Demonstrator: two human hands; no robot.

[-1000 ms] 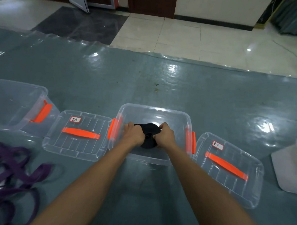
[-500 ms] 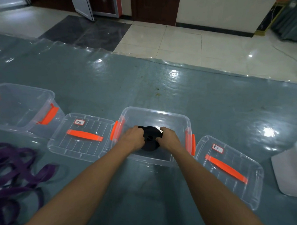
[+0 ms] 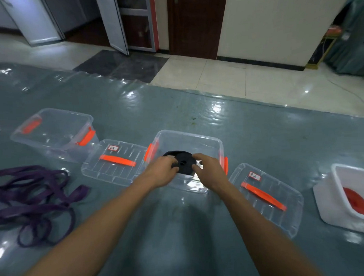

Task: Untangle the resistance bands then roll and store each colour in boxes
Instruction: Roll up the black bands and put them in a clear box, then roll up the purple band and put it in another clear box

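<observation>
Since 1 s ago: camera tilted up, more floor and doors in upper frame; both hands loosened on the black roll, white bin w/ red roll now visible at right edge.

L hand [image 3: 161, 171]: forearm enters from lower left, hand at frame centre, knuckles up, fingers curled over the left edge of the black rolled band [image 3: 183, 163]. Fingertips touch the roll; can't tell how firm the grip is.

R hand [image 3: 209, 170]: forearm from lower right, fingers spread and part-curled, thumb near the roll's right edge. Contact unclear, looks just beside or lightly touching.

Black rolled band: flat coil, lying inside the centre clear box [image 3: 197, 137], near its front wall, betw. the two hands. Box has orange latches on both sides.

Surroundings:
- Clear lid [image 3: 108, 171] w/ orange handle and small label, just left of the centre box.
- Second clear lid [image 3: 283, 217], same type, just right of the centre box, angled.
- Second clear box [image 3: 52, 119], left of centre, upper-left of the first lid, orange latches.
- Purple bands [image 3: 30, 196]: loose tangled heap at left edge of frame, well apart from the hands.
- White bin [image 3: 331, 196] at right edge, red rolled band [image 3: 356, 202] inside it.
- All on a grey-green mat [image 3: 180, 230] under glossy clear film.

Nothing stands betw. hands and box opening.
</observation>
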